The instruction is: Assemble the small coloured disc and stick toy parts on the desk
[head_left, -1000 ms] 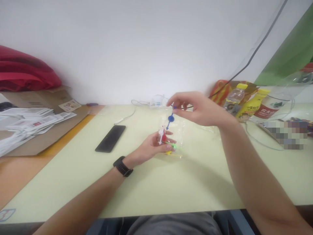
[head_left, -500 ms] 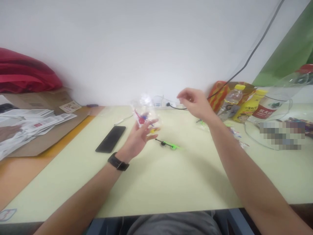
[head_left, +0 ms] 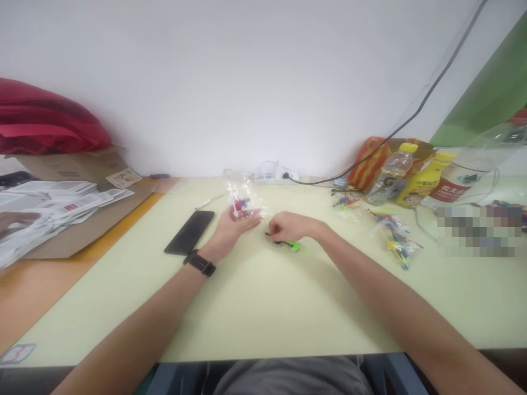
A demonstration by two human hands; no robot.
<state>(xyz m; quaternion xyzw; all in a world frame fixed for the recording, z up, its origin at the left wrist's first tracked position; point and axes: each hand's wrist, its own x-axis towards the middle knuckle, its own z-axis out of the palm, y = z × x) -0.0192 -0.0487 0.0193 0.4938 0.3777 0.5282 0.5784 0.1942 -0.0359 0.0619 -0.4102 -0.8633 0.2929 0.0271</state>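
My left hand [head_left: 229, 233], with a black watch on its wrist, holds a clear plastic bag [head_left: 242, 192] with small red and blue plastic parts in it. The fingers point right and the bag stands up above them. My right hand [head_left: 290, 226] is closed in a pinch over the left end of a small black and green plastic toy [head_left: 293, 247] lying on the table. Its fingertips partly cover the black end; the bright green end shows below the hand. Left of my left hand lies a black phone [head_left: 189, 232].
Bagged colourful plastic parts [head_left: 393, 233] lie to the right, near bottles [head_left: 424, 178] and an orange-red bag [head_left: 366, 162]. A power strip [head_left: 272, 173] with a black cable sits against the wall. At left, another person's hand [head_left: 10, 222] touches white packets [head_left: 66, 206] on cardboard.
My right hand has come down and left from the air onto the black and green toy. My left hand has lowered slightly, still holding the bag.
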